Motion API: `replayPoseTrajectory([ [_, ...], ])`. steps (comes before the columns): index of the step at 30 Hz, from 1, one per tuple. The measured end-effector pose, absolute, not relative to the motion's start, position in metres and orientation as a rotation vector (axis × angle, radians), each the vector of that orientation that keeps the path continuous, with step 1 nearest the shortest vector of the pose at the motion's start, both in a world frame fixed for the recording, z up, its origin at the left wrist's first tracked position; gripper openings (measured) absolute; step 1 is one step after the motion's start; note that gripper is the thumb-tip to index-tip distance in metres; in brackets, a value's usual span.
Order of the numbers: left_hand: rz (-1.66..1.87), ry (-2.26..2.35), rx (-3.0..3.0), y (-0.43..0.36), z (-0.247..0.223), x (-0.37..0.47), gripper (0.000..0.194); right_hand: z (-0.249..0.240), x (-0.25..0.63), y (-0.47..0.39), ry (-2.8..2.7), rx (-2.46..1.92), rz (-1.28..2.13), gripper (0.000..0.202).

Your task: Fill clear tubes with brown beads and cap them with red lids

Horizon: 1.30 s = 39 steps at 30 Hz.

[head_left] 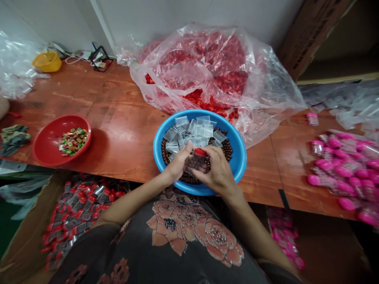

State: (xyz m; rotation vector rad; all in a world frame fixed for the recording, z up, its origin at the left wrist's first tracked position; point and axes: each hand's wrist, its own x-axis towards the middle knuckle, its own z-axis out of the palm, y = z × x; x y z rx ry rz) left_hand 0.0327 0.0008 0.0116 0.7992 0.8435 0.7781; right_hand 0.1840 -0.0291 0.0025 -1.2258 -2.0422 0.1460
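Over the near part of a blue basin [243, 157], both hands are closed around a small clear container [196, 162] with a red cap [200, 152] and dark brown contents. My left hand [179, 162] grips its left side. On its right side is my right hand [218, 165], with fingers at the cap and lower down. Inside the basin lie many brown round balls [227, 150], and on top of them a heap of clear, flat-sided plastic containers [195, 130].
Behind the basin lies a large clear bag [266, 94] of red caps [198, 98]. At left is a red bowl [44, 138] of wrapped sweets [73, 142]. Pink-capped containers [349, 161] cover the right side. Below the table edge sits a box [32, 225] of red-capped containers [79, 209].
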Motion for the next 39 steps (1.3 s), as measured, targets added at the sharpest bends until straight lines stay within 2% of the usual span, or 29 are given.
replayPoseTrajectory([
  [2,0.699,0.803,0.704,0.002,0.013,0.04,0.056,0.005,0.184,-0.03,-2.052,-1.223,0.143,0.066],
  [7,0.797,0.784,0.669,-0.003,0.015,0.052,0.041,-0.003,0.182,-0.029,-2.053,-1.125,0.013,0.067],
  [10,0.816,0.779,0.671,-0.004,0.014,0.052,0.043,-0.005,0.181,-0.03,-2.046,-1.106,0.014,0.068],
  [12,0.813,0.774,0.695,-0.003,0.013,0.049,0.047,-0.003,0.184,-0.03,-2.071,-1.146,0.162,0.07],
  [16,0.717,0.748,0.873,0.004,0.013,0.036,0.057,0.003,0.203,-0.023,-2.012,-1.274,0.728,0.081],
  [18,0.647,0.784,1.043,0.007,0.014,0.028,0.062,0.004,0.214,-0.019,-1.905,-1.305,0.969,0.074],
  [20,0.654,0.883,1.27,0.009,0.014,0.022,0.061,0.004,0.219,-0.018,-1.798,-1.326,1.065,0.066],
  [24,0.731,1.098,1.631,0.011,0.013,0.019,0.055,0.008,0.208,-0.022,-1.79,-1.336,0.831,0.063],
  [28,0.662,1.209,1.707,0.009,0.012,0.023,0.061,0.003,0.188,-0.028,-1.998,-1.279,0.492,0.071],
  [31,0.645,1.195,1.689,0.004,0.012,0.025,0.065,-0.007,0.183,-0.029,-2.042,-1.268,0.291,0.069],
  [39,0.777,1.096,1.589,-0.001,0.007,0.024,0.055,-0.005,0.181,-0.033,-1.992,-1.211,0.277,0.073],
])
